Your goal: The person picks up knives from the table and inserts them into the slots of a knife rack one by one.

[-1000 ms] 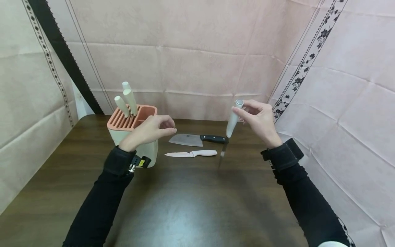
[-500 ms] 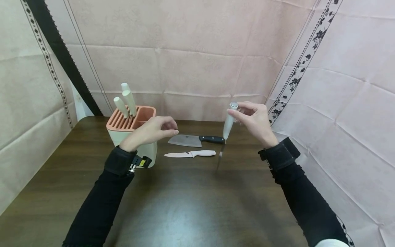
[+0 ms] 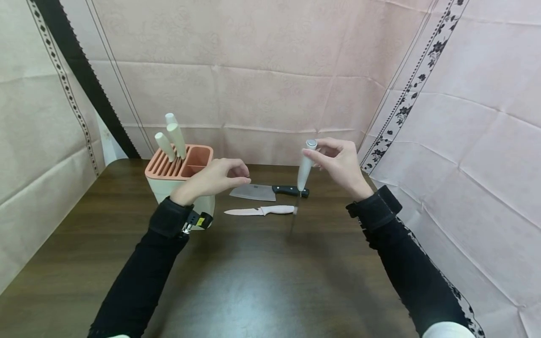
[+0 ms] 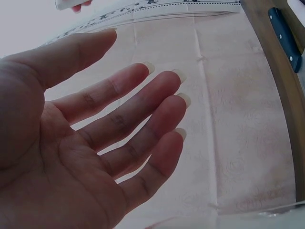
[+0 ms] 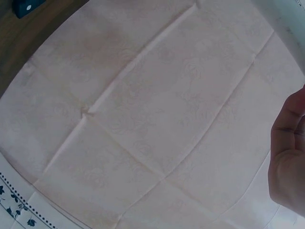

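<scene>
My right hand [image 3: 338, 162] pinches a white-handled knife [image 3: 305, 171] near the butt of its handle, thumb and fingertips on either side. The knife hangs with its thin blade pointing down, above the table. In the right wrist view, part of its pale handle [image 5: 286, 24] crosses the top right corner. My left hand [image 3: 217, 178] hovers beside the knife block [image 3: 179, 188], holding nothing; the left wrist view shows its fingers [image 4: 119, 119] loosely bent. A black-handled cleaver [image 3: 255, 191] and a white-handled paring knife [image 3: 279, 209] lie on the table between my hands.
Several pale knife handles [image 3: 175, 138] stick up from the block's orange slotted top [image 3: 165, 166]. The brown wooden table [image 3: 253, 281] meets a pale cloth backdrop [image 3: 270, 94] along its back edge. More cloth hangs at both sides.
My right hand has carried the hanging knife to the left, toward the cleaver's handle. The left hand has shifted slightly to the right. The view has turned a little.
</scene>
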Available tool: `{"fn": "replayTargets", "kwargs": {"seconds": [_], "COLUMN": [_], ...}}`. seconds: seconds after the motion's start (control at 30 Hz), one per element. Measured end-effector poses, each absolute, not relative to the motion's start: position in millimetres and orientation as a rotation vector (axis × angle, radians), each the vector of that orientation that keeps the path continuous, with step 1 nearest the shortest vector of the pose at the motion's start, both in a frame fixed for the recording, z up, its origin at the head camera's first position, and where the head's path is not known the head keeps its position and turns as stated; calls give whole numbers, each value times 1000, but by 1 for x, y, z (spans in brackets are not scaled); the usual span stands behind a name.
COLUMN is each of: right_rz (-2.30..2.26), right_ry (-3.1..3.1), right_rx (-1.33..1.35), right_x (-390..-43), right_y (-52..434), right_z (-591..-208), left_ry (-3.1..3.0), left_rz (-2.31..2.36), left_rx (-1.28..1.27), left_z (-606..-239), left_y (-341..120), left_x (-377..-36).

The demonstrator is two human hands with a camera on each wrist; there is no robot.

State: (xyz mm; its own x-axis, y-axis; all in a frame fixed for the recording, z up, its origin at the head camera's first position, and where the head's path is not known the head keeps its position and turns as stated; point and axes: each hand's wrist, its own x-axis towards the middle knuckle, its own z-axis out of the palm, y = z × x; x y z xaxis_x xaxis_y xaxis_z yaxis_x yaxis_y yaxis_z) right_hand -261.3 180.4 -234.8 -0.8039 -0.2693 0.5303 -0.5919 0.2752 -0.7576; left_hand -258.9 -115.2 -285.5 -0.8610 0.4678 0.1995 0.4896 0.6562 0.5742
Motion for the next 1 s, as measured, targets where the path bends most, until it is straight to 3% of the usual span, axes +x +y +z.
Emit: {"fn": "replayTargets", "kwargs": {"seconds": [1.0], "right_rz": [1489], "right_ry": [-2297], "right_rx": [850], "right_x": [-256], "right_y": [154], "right_z": [-232], "left_ry": [-2816], "left_rz": [-1013], "left_rx": [-890], "left_z": [-285], "left_y": [-98], "left_x": [-259]}}
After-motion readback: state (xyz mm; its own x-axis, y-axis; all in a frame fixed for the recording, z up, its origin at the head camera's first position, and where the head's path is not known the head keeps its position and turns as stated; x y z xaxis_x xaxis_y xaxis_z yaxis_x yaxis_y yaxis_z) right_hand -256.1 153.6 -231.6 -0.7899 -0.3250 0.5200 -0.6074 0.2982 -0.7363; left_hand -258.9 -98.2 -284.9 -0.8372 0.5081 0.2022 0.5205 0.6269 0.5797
